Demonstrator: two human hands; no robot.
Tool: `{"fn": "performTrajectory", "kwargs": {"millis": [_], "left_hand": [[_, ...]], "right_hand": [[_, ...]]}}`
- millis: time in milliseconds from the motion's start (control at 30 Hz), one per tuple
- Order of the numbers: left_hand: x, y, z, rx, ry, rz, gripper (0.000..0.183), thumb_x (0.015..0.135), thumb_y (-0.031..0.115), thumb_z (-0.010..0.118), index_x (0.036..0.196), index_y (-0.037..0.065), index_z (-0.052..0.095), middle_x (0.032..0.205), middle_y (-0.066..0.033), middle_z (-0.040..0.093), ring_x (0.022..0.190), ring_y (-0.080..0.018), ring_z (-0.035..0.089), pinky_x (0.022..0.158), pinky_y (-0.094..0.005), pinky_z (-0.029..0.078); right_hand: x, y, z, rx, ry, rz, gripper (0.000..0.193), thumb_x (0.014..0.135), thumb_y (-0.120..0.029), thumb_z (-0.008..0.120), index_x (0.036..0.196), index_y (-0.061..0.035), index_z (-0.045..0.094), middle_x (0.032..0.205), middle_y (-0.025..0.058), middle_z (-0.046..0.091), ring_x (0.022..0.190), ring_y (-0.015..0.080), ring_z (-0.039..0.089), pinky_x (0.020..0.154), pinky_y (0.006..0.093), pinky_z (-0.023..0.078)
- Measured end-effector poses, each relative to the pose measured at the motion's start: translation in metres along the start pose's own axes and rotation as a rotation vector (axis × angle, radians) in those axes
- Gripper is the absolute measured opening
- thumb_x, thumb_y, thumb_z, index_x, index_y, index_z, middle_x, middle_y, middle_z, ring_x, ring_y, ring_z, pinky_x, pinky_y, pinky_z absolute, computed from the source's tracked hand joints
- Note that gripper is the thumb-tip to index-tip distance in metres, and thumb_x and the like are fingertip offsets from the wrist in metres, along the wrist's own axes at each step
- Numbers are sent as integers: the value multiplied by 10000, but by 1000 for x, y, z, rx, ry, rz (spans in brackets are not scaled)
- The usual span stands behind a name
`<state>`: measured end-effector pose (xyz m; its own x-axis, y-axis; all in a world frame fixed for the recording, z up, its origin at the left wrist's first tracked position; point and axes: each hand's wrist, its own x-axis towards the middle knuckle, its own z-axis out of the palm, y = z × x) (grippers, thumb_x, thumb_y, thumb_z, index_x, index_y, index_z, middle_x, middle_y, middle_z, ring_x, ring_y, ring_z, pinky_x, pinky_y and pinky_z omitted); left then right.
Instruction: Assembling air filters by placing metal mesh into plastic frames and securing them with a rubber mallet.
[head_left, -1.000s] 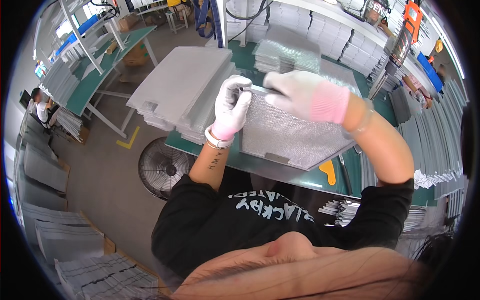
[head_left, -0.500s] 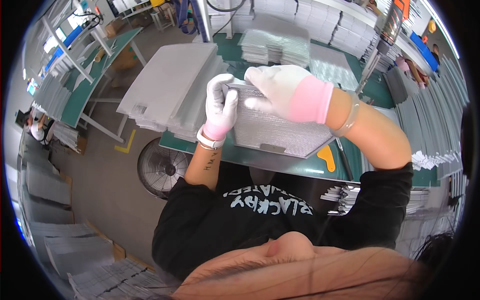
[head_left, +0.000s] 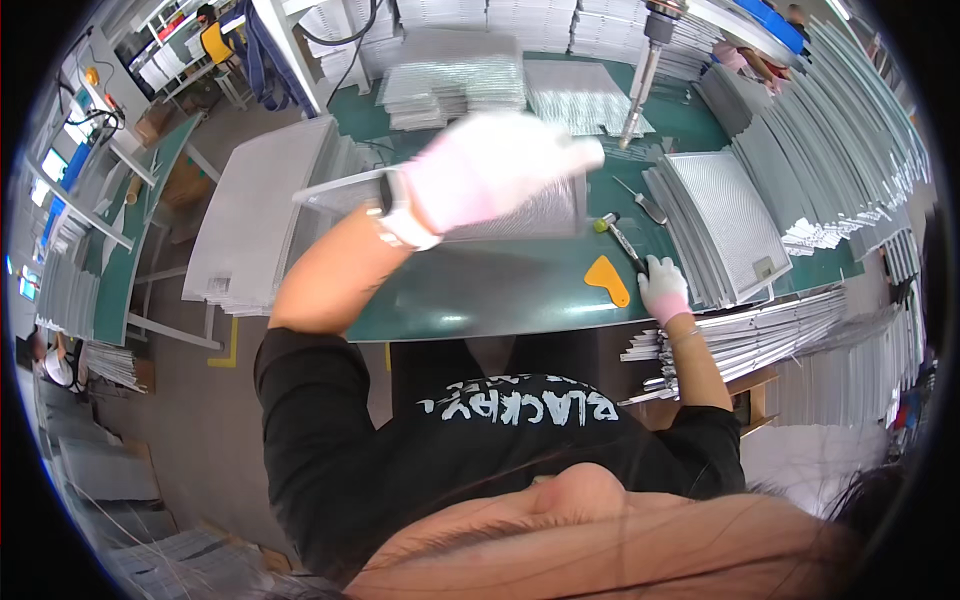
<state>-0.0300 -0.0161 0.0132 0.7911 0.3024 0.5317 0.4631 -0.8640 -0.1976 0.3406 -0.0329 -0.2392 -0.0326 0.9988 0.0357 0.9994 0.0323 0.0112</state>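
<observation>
My left hand (head_left: 490, 165), in a white glove with a pink cuff, is smeared by motion above a framed silver mesh panel (head_left: 535, 218). Its fingers are too blurred to read, and the forearm and hand cover part of the panel. At the right of the table, my gloved right hand (head_left: 663, 288) is closed round the dark handle end of a small hammer (head_left: 626, 243) with a yellow-green head. Just left of that hand lies a yellow scraper (head_left: 606, 281). A screwdriver (head_left: 648, 207) rests farther back, beside a stack of framed mesh panels (head_left: 728, 225).
A powered screwdriver (head_left: 654, 40) hangs over the green table (head_left: 430, 300). Pale panels are stacked at the left (head_left: 255, 215) and mesh sheets at the back (head_left: 455, 80). Many panels (head_left: 840, 150) stand in a row at far right. Metal strips (head_left: 760, 335) jut out below the table's right edge.
My right hand has left the panel's far edge and come down right to the hammer. My left hand has swung right over the panel, which now lies farther back. The view has shifted right.
</observation>
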Motion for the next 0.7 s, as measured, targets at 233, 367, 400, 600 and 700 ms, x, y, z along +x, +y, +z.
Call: {"fn": "performTrajectory", "kwargs": {"millis": [233,367,400,600,700], "left_hand": [[7,2,66,107,-130,85,410,869,263,613,1264,158,580,747,-59,545,696,-231,587,735,-393,496],[2,10,99,133,291,-227,709,761,444,734,1330,67,544,723,-42,541,694,-228,551,884,-427,461],[10,14,105,122,293,-210,709,761,444,734,1330,67,544,723,-42,541,694,-228,551,884,-427,461],[22,21,130,192,484,-501,744,721,355,763,1327,-8,528,644,-48,504,678,-236,525,785,-418,411],[20,19,134,195,512,-476,729,723,338,755,1322,-8,525,669,-50,506,669,-235,514,737,-406,377]], "right_hand": [[-25,20,-37,735,69,-109,274,970,-198,534,1163,-3,549,858,204,626,789,328,638,728,414,494],[-47,9,-163,793,-38,-271,330,939,-135,590,1237,2,555,831,58,579,721,142,543,695,300,480],[-54,15,-176,805,54,-377,387,951,-154,584,1303,-1,531,921,70,606,782,142,561,748,280,490],[-50,-4,-261,655,407,-546,486,976,-147,585,1423,4,467,1069,98,622,823,128,569,826,286,490],[-50,-13,-281,680,502,-537,505,971,-93,549,1457,-20,437,942,62,608,766,100,535,739,239,476]]}}
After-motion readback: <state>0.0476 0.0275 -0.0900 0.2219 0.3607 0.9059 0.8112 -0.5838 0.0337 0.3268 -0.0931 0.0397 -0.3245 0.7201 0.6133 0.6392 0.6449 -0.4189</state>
